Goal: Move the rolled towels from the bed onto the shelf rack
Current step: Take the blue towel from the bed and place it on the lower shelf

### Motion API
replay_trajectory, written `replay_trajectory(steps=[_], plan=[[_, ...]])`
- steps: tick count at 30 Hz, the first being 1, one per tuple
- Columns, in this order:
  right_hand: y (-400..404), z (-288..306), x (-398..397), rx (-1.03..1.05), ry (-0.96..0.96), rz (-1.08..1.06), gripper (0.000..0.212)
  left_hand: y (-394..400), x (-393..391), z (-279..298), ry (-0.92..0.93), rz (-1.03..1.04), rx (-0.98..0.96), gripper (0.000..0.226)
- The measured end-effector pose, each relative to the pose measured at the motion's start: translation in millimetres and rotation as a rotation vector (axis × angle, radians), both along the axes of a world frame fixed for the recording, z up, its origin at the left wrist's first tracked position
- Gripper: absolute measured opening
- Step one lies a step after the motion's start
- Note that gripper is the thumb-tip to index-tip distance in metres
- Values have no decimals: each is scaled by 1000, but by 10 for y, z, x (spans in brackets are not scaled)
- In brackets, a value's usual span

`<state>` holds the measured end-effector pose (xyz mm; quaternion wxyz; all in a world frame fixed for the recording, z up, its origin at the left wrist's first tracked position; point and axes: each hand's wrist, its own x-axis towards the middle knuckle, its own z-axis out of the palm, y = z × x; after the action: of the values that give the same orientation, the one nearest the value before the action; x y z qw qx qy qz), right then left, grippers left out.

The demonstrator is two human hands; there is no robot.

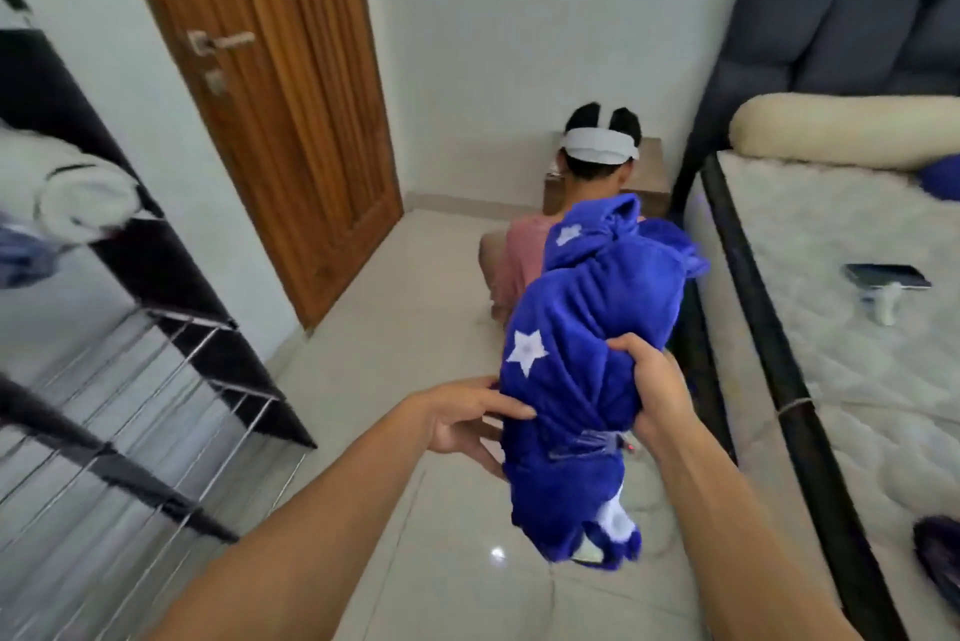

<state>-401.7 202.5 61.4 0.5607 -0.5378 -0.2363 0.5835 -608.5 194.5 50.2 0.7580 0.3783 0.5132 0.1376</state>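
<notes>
Hands hold a rolled blue plush towel with white stars (587, 354) in the air above the tiled floor (415, 277), between the black wire shelf rack (171, 328) and the white quilted bed (857, 328); right hand (657, 391) has its grip clenched round it; left hand (467, 414) grasps its side; a white rolled towel (83, 199) lies on the rack.
</notes>
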Motion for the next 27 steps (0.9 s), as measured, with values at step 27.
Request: replay_trajectory(steps=[27], plan=[[2289,-704,-5112,-54,-484,1421,32,750,-3554,-835,-97,1247,-193,34]])
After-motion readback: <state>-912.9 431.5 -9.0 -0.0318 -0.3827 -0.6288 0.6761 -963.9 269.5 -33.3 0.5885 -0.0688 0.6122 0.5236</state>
